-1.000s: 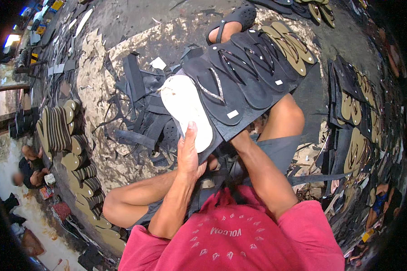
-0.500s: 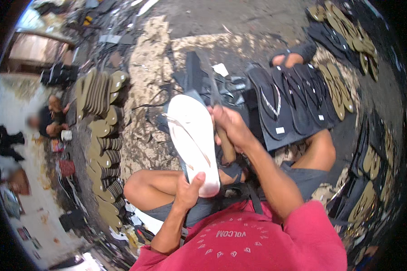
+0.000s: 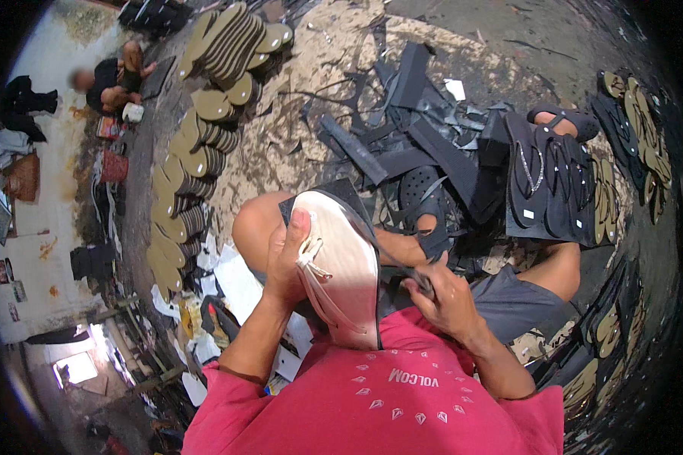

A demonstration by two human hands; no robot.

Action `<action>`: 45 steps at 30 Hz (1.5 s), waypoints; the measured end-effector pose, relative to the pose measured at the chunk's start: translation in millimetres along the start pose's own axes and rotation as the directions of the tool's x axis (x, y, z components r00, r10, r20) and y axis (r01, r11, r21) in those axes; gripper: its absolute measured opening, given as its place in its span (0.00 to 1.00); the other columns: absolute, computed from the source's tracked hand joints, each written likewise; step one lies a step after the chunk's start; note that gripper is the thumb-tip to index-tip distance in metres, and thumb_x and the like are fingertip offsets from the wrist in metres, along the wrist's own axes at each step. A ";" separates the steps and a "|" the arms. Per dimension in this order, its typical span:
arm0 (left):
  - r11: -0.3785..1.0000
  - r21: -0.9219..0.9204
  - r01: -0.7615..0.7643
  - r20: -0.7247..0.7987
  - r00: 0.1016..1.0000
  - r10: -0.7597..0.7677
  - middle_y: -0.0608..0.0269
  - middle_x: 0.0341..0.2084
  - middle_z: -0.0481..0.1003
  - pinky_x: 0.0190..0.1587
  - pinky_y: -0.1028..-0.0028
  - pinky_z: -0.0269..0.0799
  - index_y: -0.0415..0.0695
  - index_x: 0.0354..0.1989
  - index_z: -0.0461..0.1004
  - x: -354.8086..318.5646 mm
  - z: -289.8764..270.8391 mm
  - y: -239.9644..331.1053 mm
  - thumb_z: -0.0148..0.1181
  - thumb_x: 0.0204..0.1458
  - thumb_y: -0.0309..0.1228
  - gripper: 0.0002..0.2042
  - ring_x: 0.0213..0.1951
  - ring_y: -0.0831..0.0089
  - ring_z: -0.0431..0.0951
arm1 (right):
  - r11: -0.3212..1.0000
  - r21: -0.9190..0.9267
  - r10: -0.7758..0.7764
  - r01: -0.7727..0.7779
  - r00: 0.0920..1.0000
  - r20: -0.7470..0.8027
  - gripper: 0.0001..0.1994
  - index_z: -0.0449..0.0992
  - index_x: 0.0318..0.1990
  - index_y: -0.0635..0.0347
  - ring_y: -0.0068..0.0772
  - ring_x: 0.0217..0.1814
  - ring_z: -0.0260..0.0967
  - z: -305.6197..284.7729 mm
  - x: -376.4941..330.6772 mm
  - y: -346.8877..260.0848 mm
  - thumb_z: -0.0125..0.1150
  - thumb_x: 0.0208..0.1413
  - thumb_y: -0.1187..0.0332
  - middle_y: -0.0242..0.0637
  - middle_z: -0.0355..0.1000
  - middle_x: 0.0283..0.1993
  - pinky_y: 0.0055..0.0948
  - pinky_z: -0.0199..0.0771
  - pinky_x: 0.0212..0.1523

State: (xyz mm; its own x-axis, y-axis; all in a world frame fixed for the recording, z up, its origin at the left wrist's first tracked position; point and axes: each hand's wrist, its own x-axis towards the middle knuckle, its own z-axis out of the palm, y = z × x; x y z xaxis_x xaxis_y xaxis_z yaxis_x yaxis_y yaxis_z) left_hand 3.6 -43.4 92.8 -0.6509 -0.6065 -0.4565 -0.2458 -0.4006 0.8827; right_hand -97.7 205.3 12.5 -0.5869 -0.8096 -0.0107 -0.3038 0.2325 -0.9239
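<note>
Across the whole floor (image 3: 334, 68) I see cracked, pale, stained ground strewn with sandal parts. Along my left side runs a long curving line of olive-tan soles (image 3: 186, 174), stacked on edge in leaning piles from the top of the view down toward my knee. Ahead and to the right lies a heap of black rubber scraps (image 3: 417, 144), strips and offcuts tangled together, and just beside it on the right sits a row of finished black flip-flops (image 3: 550, 189) laid overlapping, with more olive and black pairs (image 3: 637, 129) farther out near the rim. At the far upper left another person (image 3: 110, 80) sits low on the ground, well apart from me. Close in, over my lap and red shirt (image 3: 387, 402), I hold a white flip-flop (image 3: 345, 273) tilted up on its edge, strap side facing me, with a dark sole layer showing along its right rim. My left hand (image 3: 284, 262) is wrapped around its left edge, thumb pressed on the white footbed near the toe strap knot. My right hand (image 3: 444, 296) is curled low at the sandal's right side, gripping a thin dark piece (image 3: 410, 273) that touches the rim; I cannot tell what that piece is.
</note>
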 end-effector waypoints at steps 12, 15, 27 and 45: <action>0.979 0.200 -0.031 0.153 0.988 0.000 0.68 0.39 0.80 0.40 0.75 0.74 0.40 0.49 0.78 -23.0 -23.8 -14.7 0.60 0.65 0.52 0.23 0.40 0.80 0.77 | 0.940 -0.242 -0.199 0.242 0.962 0.188 0.24 0.71 0.52 0.53 0.55 0.38 0.76 -12.8 82.2 -18.1 0.73 0.47 0.69 0.44 0.73 0.38 0.52 0.78 0.39; 0.979 0.200 -0.032 0.199 0.980 -0.008 0.67 0.41 0.80 0.42 0.74 0.74 0.39 0.51 0.77 -23.7 -22.8 -10.6 0.61 0.64 0.51 0.24 0.42 0.80 0.77 | 0.912 -0.293 -0.163 0.288 0.908 0.387 0.21 0.71 0.53 0.52 0.57 0.37 0.76 -36.0 107.4 -46.0 0.70 0.51 0.66 0.47 0.74 0.39 0.52 0.78 0.38; 0.965 0.210 -0.161 0.414 0.908 0.061 0.64 0.43 0.79 0.47 0.71 0.75 0.37 0.53 0.75 -20.9 -16.9 -0.5 0.63 0.61 0.54 0.28 0.44 0.76 0.78 | 0.979 0.020 -0.203 0.205 0.945 0.255 0.18 0.75 0.53 0.58 0.34 0.33 0.80 -45.7 180.7 -90.0 0.67 0.59 0.61 0.42 0.78 0.31 0.37 0.79 0.35; 0.692 -0.714 -0.111 -0.025 0.991 0.133 0.62 0.61 0.73 0.68 0.52 0.67 0.50 0.68 0.66 11.6 61.9 -60.3 0.51 0.69 0.44 0.22 0.64 0.61 0.72 | 1.000 -0.015 0.017 -0.020 0.979 -0.202 0.16 0.72 0.52 0.63 0.36 0.33 0.75 -20.7 19.5 -17.1 0.68 0.60 0.71 0.40 0.74 0.37 0.33 0.75 0.33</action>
State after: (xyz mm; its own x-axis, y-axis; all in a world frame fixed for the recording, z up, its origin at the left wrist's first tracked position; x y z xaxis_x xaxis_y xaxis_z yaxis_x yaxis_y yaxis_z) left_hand -33.6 16.2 41.1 -0.6599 -0.6712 -0.3377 0.4146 -0.7001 0.5813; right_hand -119.5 196.7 36.0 -0.7314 -0.6800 0.0514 -0.3033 0.2569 -0.9176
